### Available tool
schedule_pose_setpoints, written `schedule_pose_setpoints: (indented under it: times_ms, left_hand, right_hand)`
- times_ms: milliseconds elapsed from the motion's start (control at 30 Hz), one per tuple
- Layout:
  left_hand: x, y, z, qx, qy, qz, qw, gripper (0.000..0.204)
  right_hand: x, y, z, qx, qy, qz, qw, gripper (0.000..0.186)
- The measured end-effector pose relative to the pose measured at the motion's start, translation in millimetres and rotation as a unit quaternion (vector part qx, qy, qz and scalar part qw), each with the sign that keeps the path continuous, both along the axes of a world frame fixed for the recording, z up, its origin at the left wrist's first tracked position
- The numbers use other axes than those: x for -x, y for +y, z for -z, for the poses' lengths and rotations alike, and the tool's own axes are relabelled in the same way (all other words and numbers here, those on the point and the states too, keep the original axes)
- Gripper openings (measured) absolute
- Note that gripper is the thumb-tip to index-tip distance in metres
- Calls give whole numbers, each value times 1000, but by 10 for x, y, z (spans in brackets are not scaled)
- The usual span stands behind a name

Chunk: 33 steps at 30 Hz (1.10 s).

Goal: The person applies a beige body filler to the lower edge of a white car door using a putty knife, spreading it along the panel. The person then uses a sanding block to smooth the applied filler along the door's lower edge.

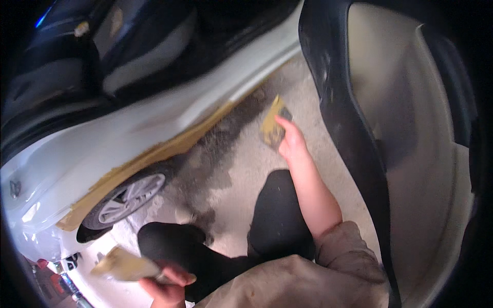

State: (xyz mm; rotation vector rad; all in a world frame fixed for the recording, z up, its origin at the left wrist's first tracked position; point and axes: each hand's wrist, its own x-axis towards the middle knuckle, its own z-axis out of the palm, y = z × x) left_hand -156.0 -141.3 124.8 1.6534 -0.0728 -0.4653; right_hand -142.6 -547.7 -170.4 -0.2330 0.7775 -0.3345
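Observation:
My right hand (288, 134) grips a flat spreader (273, 126) smeared with yellow paste and held out above the concrete floor, beside a white car body (67, 149). My left hand (167, 285) is low at the lower left, closed on another flat tool (123, 266) coated with pale yellow paste. A band of yellow paste (149, 156) runs along the car's lower panel and over the arch of the wheel (131, 197), which has a silver rim.
An open car door (416, 154) with black rubber edging stands close on my right. The dark door opening (144, 46) lies above the sill. My bent knees rest low between car and door. Small red and metal items (56, 280) lie at the lower left.

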Motion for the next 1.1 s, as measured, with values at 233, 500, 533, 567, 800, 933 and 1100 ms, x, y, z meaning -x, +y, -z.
schedule_pose_setpoints:
  times_ms: [233, 500, 533, 567, 800, 933, 1100]
  left_hand:
    - [-349, -547, -14, 232, -101, 5, 968, 81]
    - [-990, -1420, 329, 327, 45, 54, 942, 72]
    - [-1062, -1538, 464, 316, 47, 56, 946, 72]
    - [-1135, -1697, 644, 289, 61, 69, 953, 72]
    - [-1567, -3000, 2071, 118, 110, 132, 978, 70]
    - [-1648, -3367, 2412, 87, 113, 150, 978, 69]
    - [-1636, -3405, 2551, 76, 110, 153, 979, 68]
  right_hand:
    - [-667, -730, 446, 93, 68, 215, 970, 43]
    - [-982, -1479, 439, 221, 204, 255, 919, 46]
    - [-1004, -1551, 412, 227, 230, 249, 913, 46]
    - [-1026, -1602, 402, 199, 238, 258, 915, 46]
    - [-1126, -1567, 629, 203, 225, 265, 915, 43]
    - [-1148, -1393, 704, 265, 207, 244, 909, 38]
    - [-1177, -1167, 641, 253, 184, 230, 922, 35]
